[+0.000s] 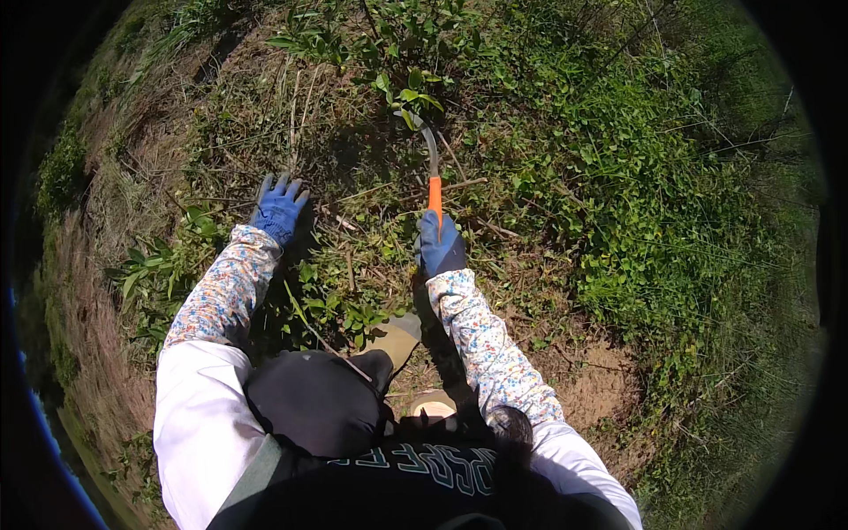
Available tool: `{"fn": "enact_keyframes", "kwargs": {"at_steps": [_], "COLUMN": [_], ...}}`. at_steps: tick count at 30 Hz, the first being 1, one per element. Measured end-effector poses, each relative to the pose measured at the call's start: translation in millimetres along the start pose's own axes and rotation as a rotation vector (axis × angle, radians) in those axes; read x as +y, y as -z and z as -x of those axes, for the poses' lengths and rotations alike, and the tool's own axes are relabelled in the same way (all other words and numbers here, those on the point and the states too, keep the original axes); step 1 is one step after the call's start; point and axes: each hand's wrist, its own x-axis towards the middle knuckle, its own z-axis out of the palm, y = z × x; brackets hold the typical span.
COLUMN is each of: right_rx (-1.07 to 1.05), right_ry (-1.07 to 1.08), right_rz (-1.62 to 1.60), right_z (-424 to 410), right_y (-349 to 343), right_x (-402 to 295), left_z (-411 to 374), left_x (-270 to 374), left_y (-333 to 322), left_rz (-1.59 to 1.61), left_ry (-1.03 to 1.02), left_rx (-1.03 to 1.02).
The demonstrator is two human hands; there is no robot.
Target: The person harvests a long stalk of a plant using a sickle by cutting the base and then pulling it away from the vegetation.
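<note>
In a blue work glove, my right hand (440,246) grips the orange handle of a sickle (434,192). The curved metal blade points away from me, and its tip is partly covered by the leaves of a low shrub (409,93). My left hand (278,207), gloved in blue too, is at the left with its fingers spread and nothing visible in it. It is over or against cut grass and dry stems (295,126); whether it presses on the ground I cannot tell. Floral sleeves cover both forearms.
Leafy sprigs (149,265) grow left of my left forearm. Dense green weeds (623,199) spread along the right. Thin sticks (464,184) lie near the sickle. My boot (394,338) stands among plants below, and bare soil (599,384) shows at lower right.
</note>
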Motion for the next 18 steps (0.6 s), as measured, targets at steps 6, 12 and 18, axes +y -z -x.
{"fn": "enact_keyframes", "kwargs": {"at_steps": [6, 12, 18], "right_rx": [0.385, 0.436, -0.315], "right_ry": [0.049, -0.323, -0.81], "right_rz": [-0.341, -0.554, -0.338], "right_z": [-11, 64, 191], "right_y": [169, 77, -45], "right_x": [-16, 56, 55], "left_z": [-9, -74, -87], "left_x": [-191, -190, 32], "left_y": [-2, 114, 218], "left_rz": [-0.063, 0.833, 0.641], "left_ry": [0.873, 0.719, -0.226], "left_rx": [0.017, 0.809, 1.05]}}
